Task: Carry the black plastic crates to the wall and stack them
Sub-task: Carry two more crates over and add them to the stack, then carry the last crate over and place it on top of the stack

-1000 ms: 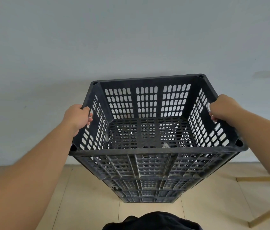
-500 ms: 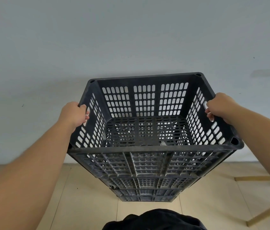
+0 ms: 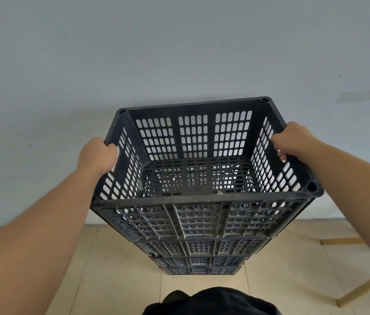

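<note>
Black plastic crate [image 3: 198, 218] is hanging right in front of the person, up against the grey wall [image 3: 179, 53], and directly over a stack of crates [image 3: 200, 261] that's standing on the floor [image 3: 111, 280].

Left hand [image 3: 96, 155] is wrapping over the rim of the left side wall, and right hand [image 3: 293, 142] is doing the same on the right side wall, with a couple of fingertips [image 3: 279, 153] poking through to the inside. So each grip is curled tight around a rim and neither one is loosening. The crate is sitting squarely between the two hands. Neither hand is nearer, since they're mirroring each other about halfway along the sides, maybe a touch toward the wall end.

The bit that matters for the next move: the crate's long axis is running left to right across the person, parallel to the wall, and it's lining up with the crates underneath. Its near edge is overhanging toward the camera, but that's mostly the wide lens and the steep look-down doing that, I reckon.

Honestly can't tell from this angle whether the bottom is already resting on the crate below or floating just above it, because the near wall is hiding that seam.

If it isn't seated, I'd say the move is straight down, with both hands lowering evenly so the corners are dropping in together and nothing is tipping. There's a wooden leg [image 3: 366, 289] lying off to the right, well apart from the stack, so it isn't getting in the way.
</note>
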A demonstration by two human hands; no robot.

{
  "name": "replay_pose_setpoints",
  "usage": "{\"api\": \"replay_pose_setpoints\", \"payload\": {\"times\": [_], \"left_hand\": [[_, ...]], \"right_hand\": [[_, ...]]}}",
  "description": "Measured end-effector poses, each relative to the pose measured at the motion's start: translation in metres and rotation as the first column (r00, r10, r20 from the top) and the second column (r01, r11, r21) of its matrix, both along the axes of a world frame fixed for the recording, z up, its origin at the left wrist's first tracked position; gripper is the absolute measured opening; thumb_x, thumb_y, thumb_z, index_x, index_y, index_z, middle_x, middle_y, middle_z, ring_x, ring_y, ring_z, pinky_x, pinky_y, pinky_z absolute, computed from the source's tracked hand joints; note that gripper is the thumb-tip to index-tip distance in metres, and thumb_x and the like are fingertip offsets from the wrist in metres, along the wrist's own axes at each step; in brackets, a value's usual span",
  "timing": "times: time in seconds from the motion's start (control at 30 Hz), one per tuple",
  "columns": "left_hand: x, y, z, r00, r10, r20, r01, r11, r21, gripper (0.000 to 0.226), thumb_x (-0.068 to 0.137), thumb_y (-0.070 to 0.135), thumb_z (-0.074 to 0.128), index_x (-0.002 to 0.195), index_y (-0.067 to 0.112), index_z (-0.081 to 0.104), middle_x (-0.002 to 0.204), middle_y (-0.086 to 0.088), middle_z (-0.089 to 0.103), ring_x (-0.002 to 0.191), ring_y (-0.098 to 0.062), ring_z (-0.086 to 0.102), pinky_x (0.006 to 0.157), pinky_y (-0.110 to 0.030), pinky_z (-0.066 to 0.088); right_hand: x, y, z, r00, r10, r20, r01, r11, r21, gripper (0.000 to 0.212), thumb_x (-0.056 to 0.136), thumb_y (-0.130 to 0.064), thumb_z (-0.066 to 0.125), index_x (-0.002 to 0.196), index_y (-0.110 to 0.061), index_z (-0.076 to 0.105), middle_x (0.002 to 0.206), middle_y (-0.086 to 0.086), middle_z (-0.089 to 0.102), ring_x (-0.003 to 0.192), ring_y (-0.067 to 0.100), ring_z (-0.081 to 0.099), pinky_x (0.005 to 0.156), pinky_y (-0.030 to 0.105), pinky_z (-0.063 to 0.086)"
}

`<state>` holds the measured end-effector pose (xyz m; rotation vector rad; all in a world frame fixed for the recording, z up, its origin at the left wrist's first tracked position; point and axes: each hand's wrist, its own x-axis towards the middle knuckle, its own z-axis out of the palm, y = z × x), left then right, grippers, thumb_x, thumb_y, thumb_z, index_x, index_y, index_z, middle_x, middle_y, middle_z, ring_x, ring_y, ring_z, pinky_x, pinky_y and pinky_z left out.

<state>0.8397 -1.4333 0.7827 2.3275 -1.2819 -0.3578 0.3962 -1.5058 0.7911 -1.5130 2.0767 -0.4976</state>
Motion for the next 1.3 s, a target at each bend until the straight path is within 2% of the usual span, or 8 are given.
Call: {"api": "replay_pose_setpoints", "payload": {"times": [0.1, 0.2, 0.43, 0.53, 0.63, 0.8, 1.07, 1.3], "left_hand": [[-0.003, 0.006, 0.0, 0.997, -0.049, 0.067, 0.049, 0.999, -0.008, 0.021, 0.095, 0.023, 0.049, 0.107, 0.009, 0.058, 0.092, -0.011, 0.065, 0.072, -0.026, 0.059, 0.055, -0.034, 0.04], [-0.006, 0.01, 0.002, 0.991, -0.096, 0.088, 0.097, 0.995, -0.009, 0.032, 0.091, 0.026, 0.055, 0.12, 0.011, 0.053, 0.109, -0.012, 0.063, 0.092, -0.034, 0.061, 0.072, -0.047, 0.054], [-0.037, 0.022, 0.016, 0.916, -0.303, 0.265, 0.277, 0.952, 0.131, 0.07, 0.094, 0.029, 0.059, 0.156, 0.013, 0.03, 0.161, -0.013, 0.031, 0.146, -0.036, 0.028, 0.114, -0.054, 0.03], [-0.056, 0.028, 0.023, 0.877, -0.438, 0.2, 0.416, 0.898, 0.142, 0.066, 0.096, 0.035, 0.057, 0.156, 0.018, 0.034, 0.162, -0.01, 0.033, 0.148, -0.035, 0.028, 0.114, -0.057, 0.03], [-0.073, 0.036, 0.029, 0.808, -0.578, 0.114, 0.569, 0.816, 0.104, 0.062, 0.097, 0.037, 0.055, 0.155, 0.02, 0.039, 0.159, -0.009, 0.039, 0.146, -0.035, 0.033, 0.114, -0.057, 0.034], [-0.112, 0.06, 0.035, 0.675, -0.725, 0.141, 0.72, 0.688, 0.092, 0.057, 0.097, 0.04, 0.053, 0.15, 0.02, 0.044, 0.156, -0.009, 0.043, 0.141, -0.033, 0.041, 0.11, -0.056, 0.041], [-0.234, 0.144, 0.039, 0.378, -0.894, 0.242, 0.913, 0.404, 0.066, 0.05, 0.098, 0.041, 0.052, 0.142, 0.018, 0.052, 0.142, -0.008, 0.052, 0.128, -0.029, 0.05, 0.099, -0.047, 0.047], [-0.366, 0.27, 0.031, 0.108, -0.966, 0.233, 0.979, 0.144, 0.144, 0.055, 0.097, 0.044, 0.051, 0.148, 0.021, 0.045, 0.151, -0.007, 0.043, 0.138, -0.032, 0.039, 0.106, -0.046, 0.036]], "right_hand": [[0.006, 0.012, 0.007, 0.992, 0.022, -0.128, -0.021, 1.0, 0.009, 0.035, 0.09, -0.014, 0.051, 0.12, 0.003, 0.049, 0.09, 0.016, 0.063, 0.072, 0.03, 0.06, 0.058, 0.033, 0.046], [0.01, 0.027, 0.009, 0.966, 0.048, -0.253, -0.039, 0.998, 0.038, 0.054, 0.093, -0.016, 0.051, 0.141, -0.001, 0.032, 0.104, 0.018, 0.057, 0.078, 0.03, 0.057, 0.057, 0.033, 0.042], [0.014, 0.082, 0.011, 0.948, -0.002, -0.319, 0.018, 0.999, 0.049, 0.042, 0.091, -0.016, 0.054, 0.128, -0.002, 0.041, 0.086, 0.01, 0.053, 0.071, 0.022, 0.053, 0.051, 0.031, 0.037], [0.025, 0.113, 0.022, 0.931, -0.044, -0.363, 0.056, 0.998, 0.024, 0.04, 0.094, -0.02, 0.055, 0.128, -0.002, 0.045, 0.101, 0.014, 0.057, 0.082, 0.028, 0.056, 0.06, 0.033, 0.042], [0.039, 0.151, 0.031, 0.9, -0.06, -0.432, 0.086, 0.995, 0.041, 0.051, 0.095, -0.026, 0.054, 0.139, -0.002, 0.041, 0.131, 0.024, 0.048, 0.116, 0.042, 0.05, 0.089, 0.045, 0.045], [0.057, 0.227, 0.033, 0.926, -0.157, -0.344, 0.174, 0.985, 0.019, 0.056, 0.097, -0.029, 0.046, 0.148, -0.008, 0.033, 0.145, 0.021, 0.036, 0.132, 0.044, 0.037, 0.104, 0.052, 0.04], [0.012, 0.362, 0.027, 0.886, -0.382, -0.264, 0.401, 0.916, 0.021, 0.057, 0.1, -0.03, 0.043, 0.15, -0.009, 0.03, 0.151, 0.019, 0.032, 0.139, 0.045, 0.031, 0.108, 0.052, 0.035], [-0.065, 0.517, 0.009, 0.746, -0.642, -0.177, 0.651, 0.759, -0.012, 0.06, 0.099, -0.033, 0.044, 0.153, -0.014, 0.027, 0.158, 0.015, 0.026, 0.141, 0.043, 0.029, 0.11, 0.053, 0.038]]}}
